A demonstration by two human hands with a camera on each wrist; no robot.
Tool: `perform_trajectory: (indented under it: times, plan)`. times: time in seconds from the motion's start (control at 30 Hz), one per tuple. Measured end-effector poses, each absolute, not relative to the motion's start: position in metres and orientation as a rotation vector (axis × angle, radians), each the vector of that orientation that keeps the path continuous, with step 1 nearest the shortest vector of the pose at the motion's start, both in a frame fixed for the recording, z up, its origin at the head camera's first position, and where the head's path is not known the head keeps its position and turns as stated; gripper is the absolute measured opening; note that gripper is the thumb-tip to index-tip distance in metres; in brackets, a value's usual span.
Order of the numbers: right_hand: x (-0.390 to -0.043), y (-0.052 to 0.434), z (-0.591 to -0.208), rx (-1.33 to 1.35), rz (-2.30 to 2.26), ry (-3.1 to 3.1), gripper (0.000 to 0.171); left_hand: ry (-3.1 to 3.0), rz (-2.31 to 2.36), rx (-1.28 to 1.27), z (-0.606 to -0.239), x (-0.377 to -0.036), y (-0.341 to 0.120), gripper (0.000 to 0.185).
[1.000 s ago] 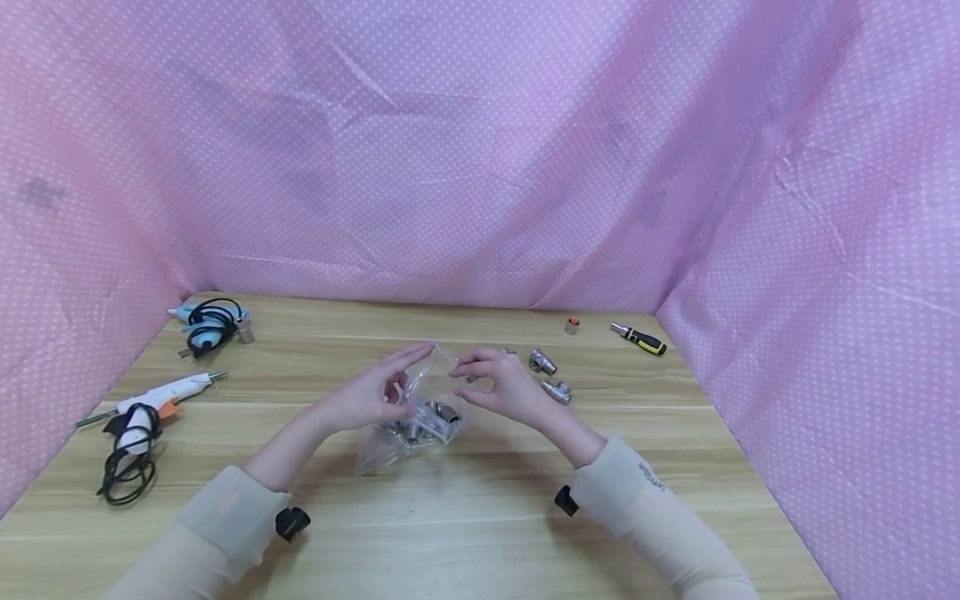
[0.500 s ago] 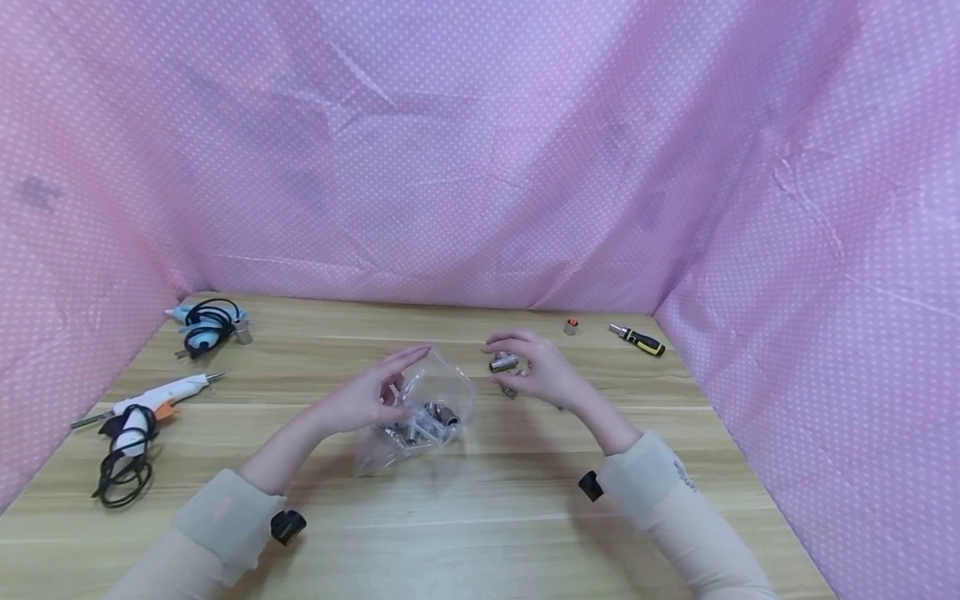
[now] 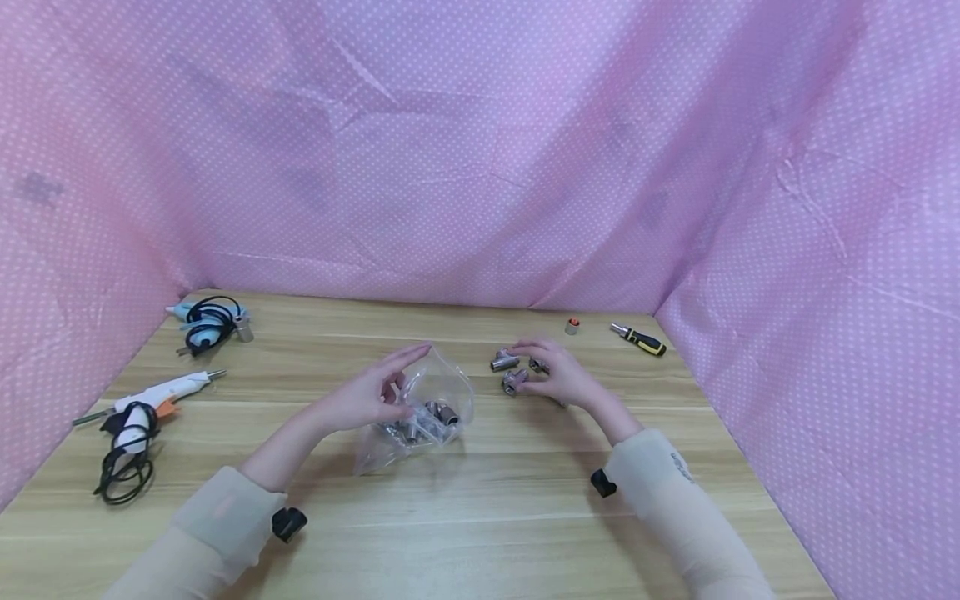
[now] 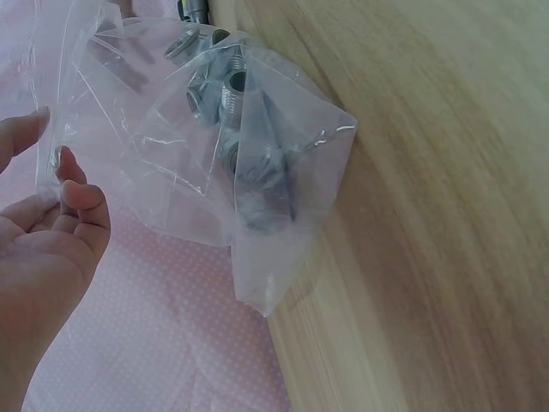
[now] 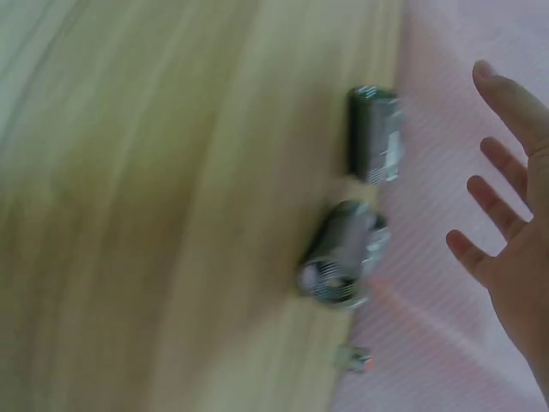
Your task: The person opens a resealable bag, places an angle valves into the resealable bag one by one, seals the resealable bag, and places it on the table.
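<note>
My left hand (image 3: 360,406) holds up the side of a clear plastic bag (image 4: 296,154) near its mouth, its lower fingers curled at the film. Several shiny metal threaded pipe fittings (image 4: 232,94) lie inside the bag. To the right, my right hand (image 3: 558,379) hovers over loose metal tee fittings on the table, thumb and fingers spread apart with nothing between them. One tee fitting (image 3: 504,361) lies beside its fingertips, another fitting (image 3: 513,383) by the thumb. Two of the fittings (image 5: 343,253) also show, blurred, in the right wrist view.
A small metal cylinder with a red top (image 3: 572,326) and a black-yellow screwdriver (image 3: 639,339) lie at the back right. On the left are a white glue gun (image 3: 161,396), a blue corded tool (image 3: 206,325) and a metal cylinder (image 3: 244,329). Pink dotted cloth (image 3: 480,167) encloses the wooden table.
My right hand has left the bag's mouth and moved right to the loose fittings. My left hand stays in place with the bag.
</note>
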State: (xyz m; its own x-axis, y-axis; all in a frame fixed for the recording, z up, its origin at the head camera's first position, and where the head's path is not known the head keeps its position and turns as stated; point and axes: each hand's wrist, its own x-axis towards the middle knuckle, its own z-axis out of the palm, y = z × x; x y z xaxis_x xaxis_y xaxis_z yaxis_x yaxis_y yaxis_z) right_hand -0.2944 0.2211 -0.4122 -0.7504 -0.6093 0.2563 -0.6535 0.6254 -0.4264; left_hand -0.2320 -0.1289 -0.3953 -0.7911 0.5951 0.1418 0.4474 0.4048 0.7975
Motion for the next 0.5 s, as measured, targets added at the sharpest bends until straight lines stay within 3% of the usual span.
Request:
perform_trajectory:
  times: [0.5]
  plan:
    - [-0.318,0.232,-0.444,1.149,0.809,-2.892,0.051,2.510,1.293,0.897,-0.392,-0.229,-0.130,0.094]
